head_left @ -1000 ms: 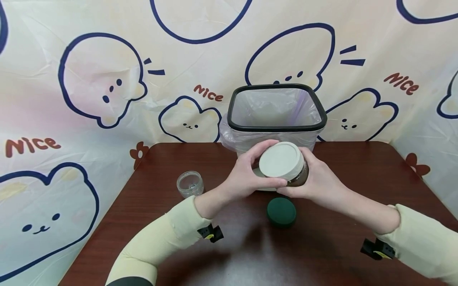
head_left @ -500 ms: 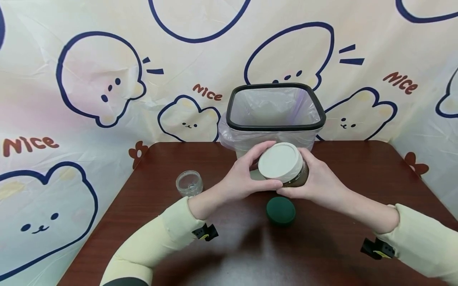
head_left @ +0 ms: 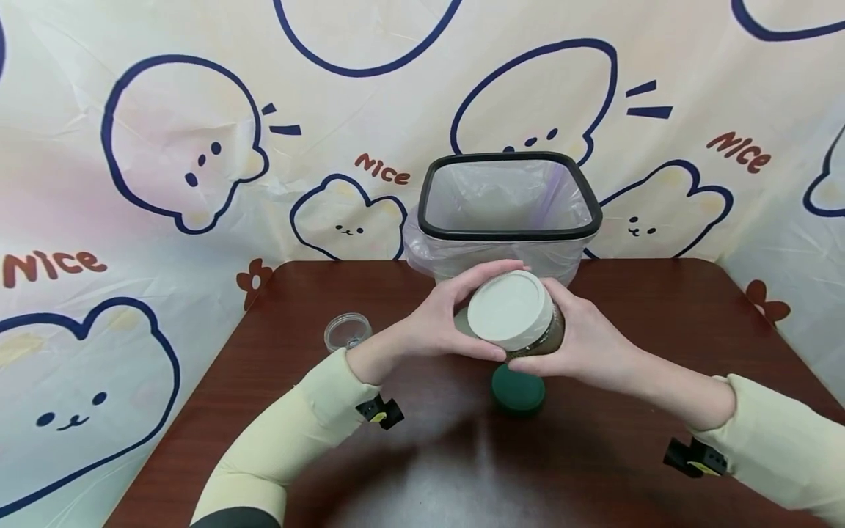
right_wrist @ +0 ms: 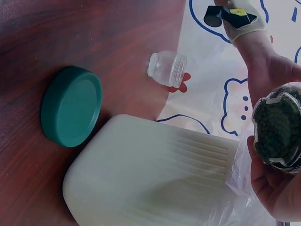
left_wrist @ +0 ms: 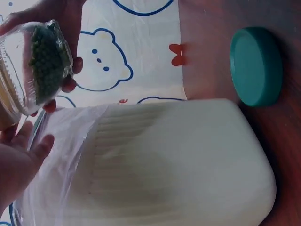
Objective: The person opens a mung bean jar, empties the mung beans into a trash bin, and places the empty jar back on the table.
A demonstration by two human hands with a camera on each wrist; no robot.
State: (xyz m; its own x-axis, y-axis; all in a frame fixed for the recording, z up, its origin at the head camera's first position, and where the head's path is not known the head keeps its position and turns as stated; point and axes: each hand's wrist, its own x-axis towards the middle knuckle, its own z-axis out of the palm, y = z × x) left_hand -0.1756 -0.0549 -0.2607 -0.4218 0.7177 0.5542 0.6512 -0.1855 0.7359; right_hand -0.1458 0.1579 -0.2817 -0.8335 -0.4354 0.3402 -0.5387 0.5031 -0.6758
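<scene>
A clear jar of small dark green grains [left_wrist: 47, 66], topped by a white lid [head_left: 507, 312], is held tilted above the table in front of the bin. My left hand [head_left: 432, 323] reaches round the white lid, thumb at the front and fingers behind. On the other side, my right hand [head_left: 590, 337] grips the jar's body. The grains [right_wrist: 278, 129] also show through the jar's base in the right wrist view. Below the hands, a green round lid [head_left: 518, 392] lies on the table. A small clear jar [head_left: 348, 332] stands to the left, partly behind my left forearm.
A white bin with a black rim [head_left: 511, 235] and a clear plastic liner [head_left: 436, 253] stands at the back of the dark wooden table [head_left: 627, 455]. Behind it hangs a cartoon-printed sheet [head_left: 370, 117]. Each sleeve carries a small black camera [head_left: 379, 412].
Over the last half second, both hands have brought the lidded jar slightly down and left. The fingers of my left hand now reach farther right behind the lid.
</scene>
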